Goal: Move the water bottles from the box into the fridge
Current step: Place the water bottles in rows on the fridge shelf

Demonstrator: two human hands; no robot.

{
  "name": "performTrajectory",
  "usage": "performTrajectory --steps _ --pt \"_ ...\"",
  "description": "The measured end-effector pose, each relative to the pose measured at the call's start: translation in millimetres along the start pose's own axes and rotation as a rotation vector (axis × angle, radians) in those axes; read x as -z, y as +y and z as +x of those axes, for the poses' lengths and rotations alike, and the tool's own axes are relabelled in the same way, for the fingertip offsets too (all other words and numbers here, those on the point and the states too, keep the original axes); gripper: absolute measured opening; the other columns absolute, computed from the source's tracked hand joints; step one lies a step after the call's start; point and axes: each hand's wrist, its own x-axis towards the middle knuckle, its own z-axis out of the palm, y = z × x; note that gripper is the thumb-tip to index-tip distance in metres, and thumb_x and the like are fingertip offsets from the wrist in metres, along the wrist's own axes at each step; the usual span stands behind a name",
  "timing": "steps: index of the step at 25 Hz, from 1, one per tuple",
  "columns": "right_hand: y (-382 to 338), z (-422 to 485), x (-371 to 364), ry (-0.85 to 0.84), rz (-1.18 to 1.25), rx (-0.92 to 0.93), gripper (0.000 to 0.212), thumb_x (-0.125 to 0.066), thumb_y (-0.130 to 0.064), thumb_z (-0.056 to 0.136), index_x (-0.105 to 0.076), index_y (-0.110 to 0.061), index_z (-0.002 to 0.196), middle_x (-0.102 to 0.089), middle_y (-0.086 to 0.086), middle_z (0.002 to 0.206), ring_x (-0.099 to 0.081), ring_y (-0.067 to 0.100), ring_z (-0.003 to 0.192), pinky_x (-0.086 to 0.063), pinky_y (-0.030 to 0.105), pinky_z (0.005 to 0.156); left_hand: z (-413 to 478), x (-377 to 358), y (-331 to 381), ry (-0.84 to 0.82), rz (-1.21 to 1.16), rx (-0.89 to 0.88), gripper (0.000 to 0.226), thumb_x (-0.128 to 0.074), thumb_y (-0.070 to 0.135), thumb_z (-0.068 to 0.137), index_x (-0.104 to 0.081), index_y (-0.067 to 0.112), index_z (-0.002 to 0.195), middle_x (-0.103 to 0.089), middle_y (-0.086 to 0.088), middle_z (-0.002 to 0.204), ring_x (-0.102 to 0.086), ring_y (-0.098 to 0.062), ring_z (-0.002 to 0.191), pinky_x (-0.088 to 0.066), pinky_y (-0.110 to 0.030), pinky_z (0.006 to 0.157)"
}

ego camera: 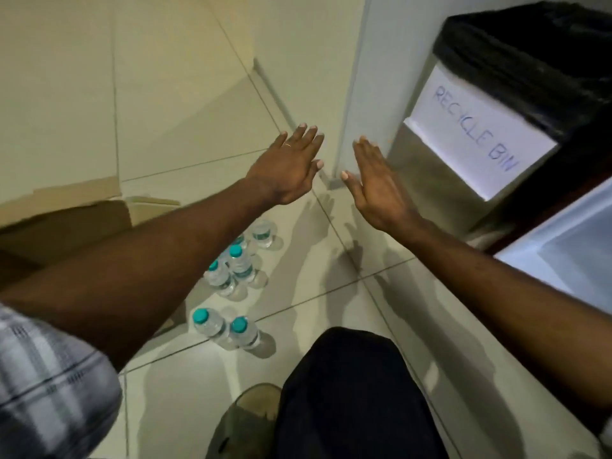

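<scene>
Low on the tiled floor (165,111), water bottles (231,266) stand loose, none yet picked up.

Beside the person's bent knee (347,392), the nearest pair (225,329) stands upright. A tighter cluster (236,260) stands just beyond, near the open cardboard box (66,223) at the left, whose inside is mostly hidden. Farther out, the left hand (288,167) and right hand (374,190) reach forward, fingers straight and flat, holding nothing, well above the bottles. At the right edge, a white compartment (563,246), probably the fridge, lies just nearer than the recycle bin (463,144). The step looks like a pickup: each hand would best drop to the nearest pair, wrap a bottle's body below its teal cap, lift straight up so neighbours stay standing, then swing right.
</scene>
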Motion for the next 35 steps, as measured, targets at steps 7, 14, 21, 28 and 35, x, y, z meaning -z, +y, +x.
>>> performTrajectory --steps 7,14,21,28,35 --pt "-69 -7 -123 -0.21 0.034 0.243 0.066 -0.037 -0.045 0.107 -0.014 -0.014 0.161 -0.01 0.005 0.169 -0.008 0.02 0.156 -0.015 0.037 0.124 -103 -61 -89 -0.12 -0.017 0.261 0.06 -0.023 0.039 0.106 -0.014 0.009 0.157 -0.01 -0.011 0.165 -0.005 -0.025 0.153 -0.009 -0.044 0.123" --pt "-108 -35 -198 -0.326 0.071 0.446 0.061 -0.047 -0.029 0.106 -0.025 -0.004 0.157 -0.022 0.014 0.165 -0.019 0.027 0.154 -0.024 0.043 0.125 -180 -105 -106 -0.164 -0.1 0.371 0.062 -0.027 0.042 0.105 -0.015 0.011 0.157 -0.011 -0.01 0.165 -0.006 -0.024 0.153 -0.012 -0.042 0.123" --pt "-110 -42 -234 -0.351 0.037 0.466 0.056 -0.055 -0.008 0.101 -0.035 -0.005 0.153 -0.035 0.017 0.159 -0.037 0.033 0.145 -0.036 0.041 0.119 -205 -140 -92 -0.211 -0.166 0.476 0.059 -0.056 0.032 0.098 -0.034 0.02 0.151 -0.036 -0.005 0.157 -0.034 -0.025 0.143 -0.037 -0.043 0.115" --pt "-120 -41 -223 -0.253 0.034 0.417 0.035 -0.068 -0.007 0.091 -0.062 -0.008 0.125 -0.063 0.015 0.124 -0.061 0.031 0.109 -0.055 0.041 0.093 -194 -143 -80 -0.153 -0.292 0.54 0.043 -0.071 0.029 0.088 -0.054 0.02 0.127 -0.059 -0.004 0.125 -0.06 -0.021 0.102 -0.056 -0.04 0.089" --pt "-94 -55 -191 -0.254 0.09 0.221 0.026 -0.064 -0.017 0.097 -0.062 -0.017 0.123 -0.059 -0.001 0.12 -0.052 0.011 0.101 -0.041 0.01 0.088 -162 -125 -63 -0.272 -0.249 0.402 0.039 -0.077 0.029 0.078 -0.066 0.016 0.113 -0.063 -0.002 0.104 -0.058 -0.018 0.086 -0.052 -0.031 0.073"
